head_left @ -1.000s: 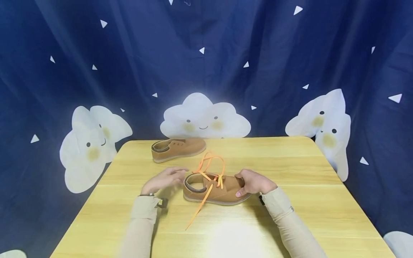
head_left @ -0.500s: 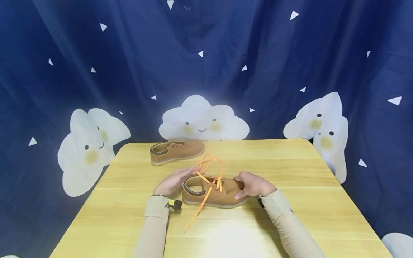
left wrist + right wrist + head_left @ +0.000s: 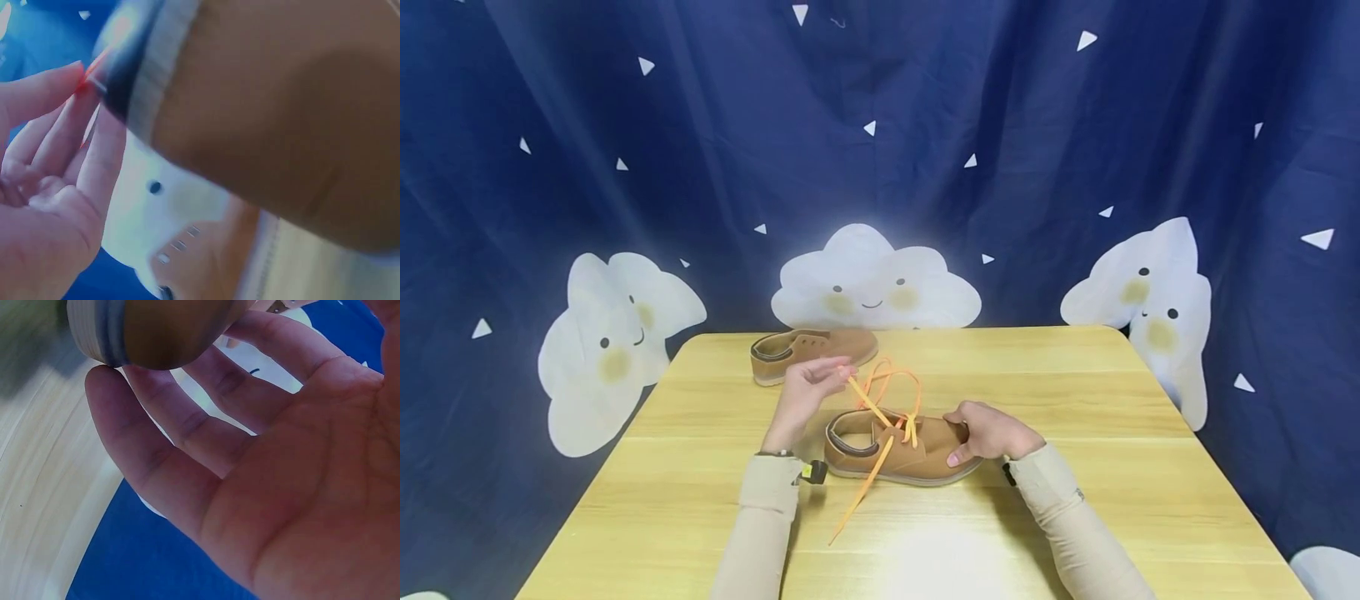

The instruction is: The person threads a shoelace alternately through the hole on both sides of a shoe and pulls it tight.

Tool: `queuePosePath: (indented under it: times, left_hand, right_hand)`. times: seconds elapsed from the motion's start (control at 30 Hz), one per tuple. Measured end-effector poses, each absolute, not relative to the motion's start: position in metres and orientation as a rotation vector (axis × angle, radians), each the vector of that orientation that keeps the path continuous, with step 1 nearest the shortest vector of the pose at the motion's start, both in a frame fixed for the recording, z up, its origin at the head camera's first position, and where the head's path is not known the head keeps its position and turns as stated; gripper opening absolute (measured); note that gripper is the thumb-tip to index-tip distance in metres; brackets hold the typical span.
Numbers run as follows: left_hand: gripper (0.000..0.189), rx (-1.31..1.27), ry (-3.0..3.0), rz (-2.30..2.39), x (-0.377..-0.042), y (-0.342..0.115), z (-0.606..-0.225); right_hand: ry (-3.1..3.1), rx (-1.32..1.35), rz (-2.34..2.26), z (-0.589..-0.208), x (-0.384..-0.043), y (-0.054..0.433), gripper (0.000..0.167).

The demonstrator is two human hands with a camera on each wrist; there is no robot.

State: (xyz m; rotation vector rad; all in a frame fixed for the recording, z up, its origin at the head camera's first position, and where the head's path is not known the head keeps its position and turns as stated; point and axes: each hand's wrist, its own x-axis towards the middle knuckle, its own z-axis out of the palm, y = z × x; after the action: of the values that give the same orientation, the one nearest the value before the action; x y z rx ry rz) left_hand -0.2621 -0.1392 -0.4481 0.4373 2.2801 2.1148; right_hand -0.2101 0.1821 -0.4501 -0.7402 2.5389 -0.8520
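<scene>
A brown shoe (image 3: 936, 454) with an orange shoelace (image 3: 868, 403) lies sideways at the middle of the table, toe to the right. My left hand (image 3: 801, 400) is raised above its heel end and pinches one length of the lace between thumb and fingers. In the left wrist view the lace (image 3: 94, 67) shows at the thumb tip, beside the shoe's heel (image 3: 250, 125). The lace forms a loop over the tongue, and a loose end hangs down the near side. My right hand (image 3: 996, 429) grips the toe, thumb on the near side, fingers around the front.
A second brown shoe (image 3: 850, 343), without a lace, sits at the back left of the wooden table (image 3: 1112, 483), partly behind my left hand. Behind the table hangs a dark blue curtain (image 3: 925, 83) with clouds and white triangles.
My left hand has come in from the left to the lace, taken hold of it and lifted it up and slightly back left. The right hand stays on the toe.
</scene>
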Motion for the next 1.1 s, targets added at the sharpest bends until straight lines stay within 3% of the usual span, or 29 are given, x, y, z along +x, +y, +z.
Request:
queuePosePath:
  times: [0.3, 0.43, 0.5, 0.63, 0.77, 0.9, 1.1]
  left_hand:
    - [0.036, 0.746, 2.455, 2.121, -0.235, -0.114, -0.403]
    - [0.043, 0.879, 2.490, 2.033, -0.219, -0.100, -0.389]
    - [0.046, 0.925, 2.509, 1.983, -0.211, -0.094, -0.385]
    - [0.046, 1.044, 2.554, 1.892, -0.205, -0.086, -0.385]
    - [0.042, 1.111, 2.545, 1.862, -0.208, -0.088, -0.387]
    - [0.035, 1.010, 2.608, 1.790, -0.221, -0.097, -0.397]
    - [0.034, 0.954, 2.729, 1.208, -0.243, -0.103, -0.429]
  right_hand:
    - [2.587, -0.805, -0.867, -0.438, -0.211, 0.175, 0.044]
    - [2.596, -0.911, -1.177, -0.424, -0.209, 0.152, 0.047]
    - [2.537, -0.951, -1.367, -0.417, -0.207, 0.138, 0.038]
    - [2.473, -0.990, -1.609, -0.410, -0.201, 0.120, 0.022]
    - [2.437, -0.902, -1.791, -0.411, -0.198, 0.115, 0.022]
    - [2.392, -0.798, -1.986, -0.412, -0.199, 0.115, 0.023]
    - [2.392, -0.720, -2.186, -0.409, -0.199, 0.118, 0.022]
